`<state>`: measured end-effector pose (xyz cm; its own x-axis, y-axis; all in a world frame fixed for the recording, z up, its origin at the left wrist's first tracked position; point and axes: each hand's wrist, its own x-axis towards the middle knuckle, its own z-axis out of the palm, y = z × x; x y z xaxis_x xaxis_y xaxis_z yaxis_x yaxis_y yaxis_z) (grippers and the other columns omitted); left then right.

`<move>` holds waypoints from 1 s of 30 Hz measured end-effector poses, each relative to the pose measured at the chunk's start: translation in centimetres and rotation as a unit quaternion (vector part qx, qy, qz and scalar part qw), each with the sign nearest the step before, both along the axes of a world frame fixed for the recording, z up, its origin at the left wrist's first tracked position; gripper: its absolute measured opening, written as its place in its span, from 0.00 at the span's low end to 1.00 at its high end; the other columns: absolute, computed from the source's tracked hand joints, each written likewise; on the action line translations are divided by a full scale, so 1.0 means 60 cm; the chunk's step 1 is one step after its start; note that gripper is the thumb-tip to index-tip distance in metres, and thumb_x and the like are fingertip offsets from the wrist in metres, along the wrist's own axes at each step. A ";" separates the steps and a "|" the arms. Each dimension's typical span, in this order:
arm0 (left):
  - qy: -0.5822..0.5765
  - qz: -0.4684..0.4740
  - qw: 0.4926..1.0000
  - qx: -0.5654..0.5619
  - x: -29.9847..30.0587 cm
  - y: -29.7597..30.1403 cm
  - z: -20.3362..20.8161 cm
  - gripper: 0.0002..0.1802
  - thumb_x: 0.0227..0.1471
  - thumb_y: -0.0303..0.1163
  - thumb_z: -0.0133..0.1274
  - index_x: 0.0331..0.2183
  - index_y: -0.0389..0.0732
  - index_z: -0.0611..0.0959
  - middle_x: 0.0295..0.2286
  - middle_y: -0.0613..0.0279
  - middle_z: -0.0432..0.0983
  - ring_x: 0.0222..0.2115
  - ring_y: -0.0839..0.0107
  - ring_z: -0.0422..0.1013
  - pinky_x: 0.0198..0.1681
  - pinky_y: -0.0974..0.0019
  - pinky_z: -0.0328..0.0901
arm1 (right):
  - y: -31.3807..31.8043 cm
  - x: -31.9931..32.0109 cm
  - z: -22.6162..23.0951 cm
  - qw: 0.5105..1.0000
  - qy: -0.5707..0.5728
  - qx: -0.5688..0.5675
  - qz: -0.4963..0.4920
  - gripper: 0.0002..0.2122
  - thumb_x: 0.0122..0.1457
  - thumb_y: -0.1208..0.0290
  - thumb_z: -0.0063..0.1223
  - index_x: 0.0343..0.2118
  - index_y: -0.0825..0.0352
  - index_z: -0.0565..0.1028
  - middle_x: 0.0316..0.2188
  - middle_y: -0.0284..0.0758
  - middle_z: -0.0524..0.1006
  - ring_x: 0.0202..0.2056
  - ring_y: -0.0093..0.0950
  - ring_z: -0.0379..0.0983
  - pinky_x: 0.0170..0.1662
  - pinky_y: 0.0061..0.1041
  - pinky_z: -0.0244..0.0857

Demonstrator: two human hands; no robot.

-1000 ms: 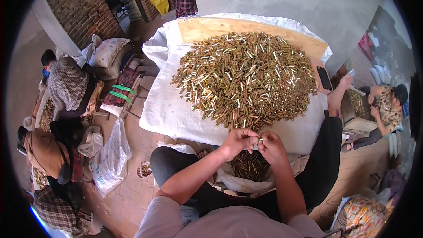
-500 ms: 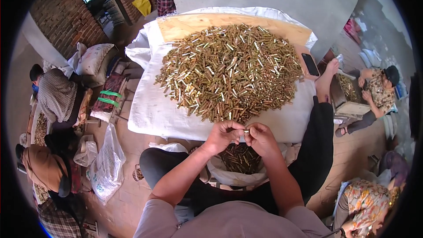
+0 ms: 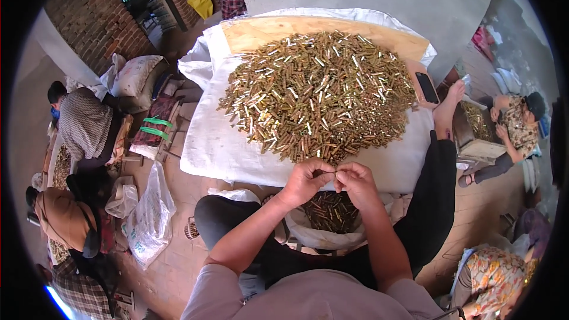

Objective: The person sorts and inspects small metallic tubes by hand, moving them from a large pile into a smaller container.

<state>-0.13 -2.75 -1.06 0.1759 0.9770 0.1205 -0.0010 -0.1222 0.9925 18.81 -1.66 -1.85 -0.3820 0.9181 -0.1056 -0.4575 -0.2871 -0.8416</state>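
Note:
My left hand (image 3: 309, 181) and my right hand (image 3: 357, 182) meet fingertip to fingertip above the near edge of the table. Both are closed in a pinch on a small brass-coloured metal piece, which the fingers now mostly hide. Just beyond them a large heap of short brass-coloured metal cylinders (image 3: 320, 95) lies on a white woven sheet (image 3: 207, 148). Below my hands, between my legs, a white-lined container (image 3: 323, 238) holds more metal pieces (image 3: 329, 210), darker in the shade.
A wooden board (image 3: 326, 25) borders the heap's far side. A phone (image 3: 426, 87) lies at the right, near my bare foot (image 3: 448, 106). Plastic sacks (image 3: 151, 219) stand on the floor at left. Other people sit working on both sides, one at a wooden box (image 3: 481, 147).
The whole view has shifted slightly, with the table now further right. My fingertips have drawn closer together, and the metal piece that showed between them is now mostly covered.

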 end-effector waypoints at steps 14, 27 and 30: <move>0.580 0.243 0.771 0.103 -0.122 0.086 -0.043 0.06 0.48 0.25 0.52 0.33 0.40 0.77 0.32 0.50 0.71 0.36 0.52 0.72 0.38 0.54 0.70 | -0.021 -0.004 0.029 0.831 -0.422 0.239 0.271 0.08 0.54 0.71 0.60 0.33 0.70 0.81 0.26 0.41 0.81 0.26 0.27 0.76 0.34 0.27 0.69; 0.525 0.214 0.823 0.029 -0.125 0.087 -0.064 0.09 0.47 0.18 0.49 0.34 0.33 0.76 0.37 0.41 0.71 0.36 0.45 0.74 0.40 0.51 0.71 | 0.039 -0.001 -0.056 0.706 -0.593 0.366 -0.128 0.03 0.53 0.73 0.57 0.29 0.66 0.78 0.29 0.42 0.75 0.30 0.44 0.74 0.34 0.41 0.68; 0.498 0.207 0.841 0.051 -0.133 0.074 -0.060 0.09 0.47 0.20 0.51 0.35 0.33 0.76 0.37 0.41 0.72 0.36 0.45 0.73 0.39 0.51 0.71 | 0.038 -0.006 -0.055 0.701 -0.594 0.376 -0.122 0.03 0.52 0.73 0.57 0.28 0.66 0.77 0.29 0.42 0.74 0.30 0.44 0.74 0.35 0.41 0.69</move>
<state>-8.12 1.72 -4.66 -0.1131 0.9732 0.2004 0.8875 0.0082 0.4606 18.42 0.60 -5.13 -0.2565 0.9077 0.3322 0.7356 0.4063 -0.5421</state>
